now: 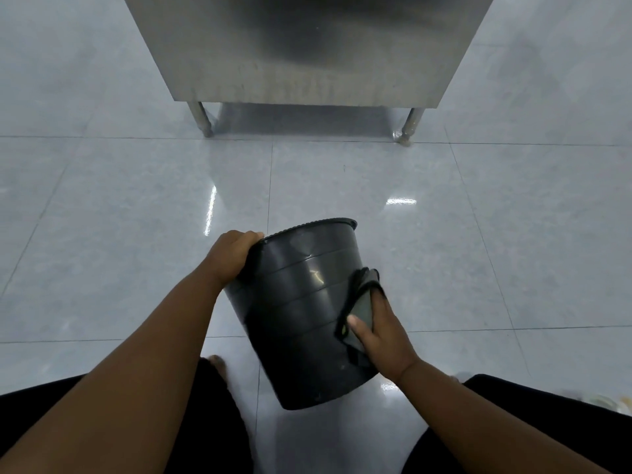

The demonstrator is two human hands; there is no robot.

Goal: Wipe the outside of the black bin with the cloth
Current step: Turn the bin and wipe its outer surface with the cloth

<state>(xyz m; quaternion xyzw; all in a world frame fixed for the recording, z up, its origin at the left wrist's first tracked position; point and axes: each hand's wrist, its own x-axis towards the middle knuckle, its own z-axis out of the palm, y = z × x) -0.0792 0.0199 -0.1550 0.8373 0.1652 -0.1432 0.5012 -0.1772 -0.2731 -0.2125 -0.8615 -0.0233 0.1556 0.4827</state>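
Right now you sit low on the tiled floor, and the black bin is the thing to steer everything by. It hangs tilted just in front of your knees, base nearest you and lifted clear of the tiles, mouth pointing away and up.

Nearest you, on the bin's right wall, your right hand lies flat with fingers stretched out, pressing the folded dark cloth against the plastic; the thumb pins the cloth's near edge. It holds the cloth by pressure, not by a closed fist. Keep that palm broad so the cloth touches the curve along its whole length, and work in strokes that follow the raised rings round the wall, since dirt probably sits in those steps.

Further up, at the bin's left rim, your left hand is curled closed over the lip, fingers hidden inside. That grip is your pivot: turn the bin with it a little at a time, so a fresh strip of wall comes under the cloth, instead of reaching your right hand round the back.

The base edge and the underside look worth a pass too. Refold the cloth if one face turns grimy.

Beyond the bin's mouth, well apart, stands a steel cabinet on short legs; nothing lies between it and the bin, so you have room to tip the bin forward.
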